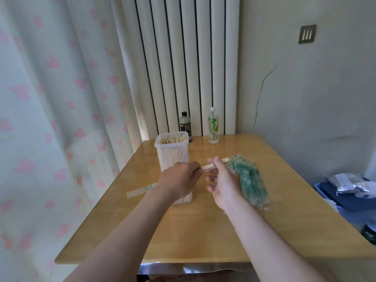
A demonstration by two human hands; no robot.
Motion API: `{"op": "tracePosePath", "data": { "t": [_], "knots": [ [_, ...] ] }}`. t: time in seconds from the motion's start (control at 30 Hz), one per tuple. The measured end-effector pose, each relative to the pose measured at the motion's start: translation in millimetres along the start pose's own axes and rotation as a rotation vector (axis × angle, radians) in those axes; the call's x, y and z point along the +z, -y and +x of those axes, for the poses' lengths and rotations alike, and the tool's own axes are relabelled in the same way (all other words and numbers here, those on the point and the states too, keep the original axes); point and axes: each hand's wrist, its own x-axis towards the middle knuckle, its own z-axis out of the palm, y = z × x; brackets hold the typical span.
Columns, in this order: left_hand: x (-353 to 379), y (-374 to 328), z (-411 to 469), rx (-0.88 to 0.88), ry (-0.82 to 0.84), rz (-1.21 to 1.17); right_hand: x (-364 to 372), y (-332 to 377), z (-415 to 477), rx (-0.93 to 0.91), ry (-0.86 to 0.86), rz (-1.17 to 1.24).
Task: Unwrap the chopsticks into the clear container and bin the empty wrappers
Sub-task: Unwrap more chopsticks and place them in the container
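A pair of pale wooden chopsticks (211, 165) is held level above the table, between both hands. My left hand (179, 180) grips the wrapper, whose clear tail (142, 189) sticks out to the left past my wrist. My right hand (222, 182) pinches the bare chopsticks near their far end. Just behind my left hand stands the tall clear container (172, 153), packed with upright bare chopsticks. A pile of several wrapped chopsticks in clear green-printed sleeves (250, 180) lies on the table to the right of my right hand. No bin is in view.
A dark soda bottle (186, 127) and a clear green-labelled bottle (213, 127) stand at the back edge of the wooden table (203, 231). A curtain hangs on the left, a radiator behind. A blue surface with a plastic bag (350, 184) lies off the table's right edge.
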Motion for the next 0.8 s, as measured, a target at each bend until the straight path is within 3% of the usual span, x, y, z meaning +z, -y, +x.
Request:
{"op": "tracePosePath", "data": {
  "t": [0.27, 0.5, 0.63, 0.8],
  "knots": [
    [3, 11, -1, 0.082, -0.044, 0.165, -43, 22, 13, -0.015, -0.154, 0.140],
    [8, 4, 1, 0.113, -0.051, 0.167, -48, 25, 11, -0.014, -0.078, 0.210],
    [1, 13, -2, 0.065, -0.064, 0.197, -59, 34, 14, -0.065, -0.159, 0.240],
    [-9, 30, -3, -0.001, -0.309, 0.086, -65, 41, 16, -0.109, -0.217, 0.256]
  ]
}}
